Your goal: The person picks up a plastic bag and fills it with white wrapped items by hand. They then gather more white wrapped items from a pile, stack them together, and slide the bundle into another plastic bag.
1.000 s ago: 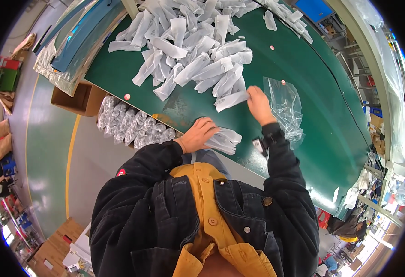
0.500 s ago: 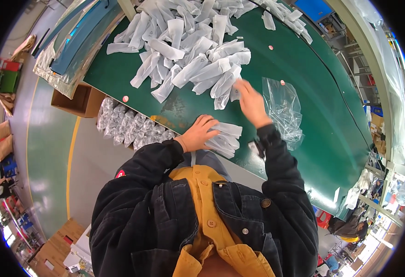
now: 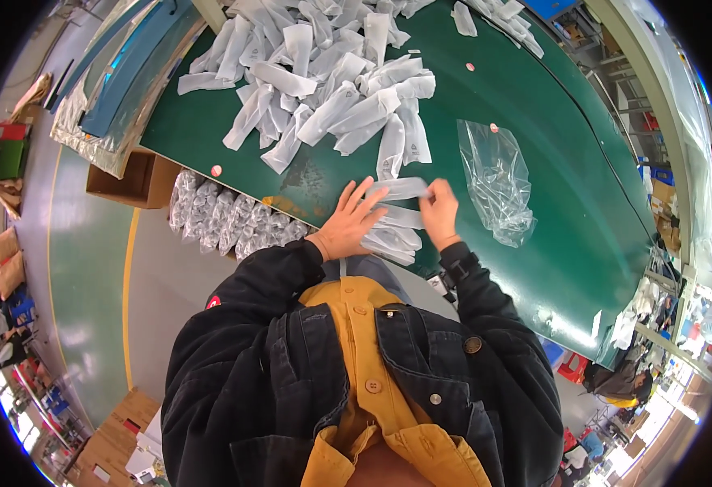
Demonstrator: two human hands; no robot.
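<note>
A small row of frosted white plastic packets [image 3: 391, 240] lies at the near edge of the green table. My left hand [image 3: 343, 225] rests on their left ends, its fingers spread. My right hand [image 3: 439, 214] pinches the right end of another slim frosted packet [image 3: 400, 189], which lies crosswise just beyond the row; its left end reaches the left fingertips. Farther off, a large loose heap of similar packets [image 3: 323, 105] covers the far left of the table. What each packet contains cannot be made out.
A crumpled clear plastic bag [image 3: 498, 191] lies right of my hands on the green table [image 3: 567, 268]. Below its left edge are several clear-wrapped bundles [image 3: 234, 223] and an open cardboard box [image 3: 133, 180]. A black cable [image 3: 579, 114] crosses the right side.
My right hand has come back from the heap toward me with a packet and set it beside the row. The left hand's fingers have spread and shifted slightly away from me.
</note>
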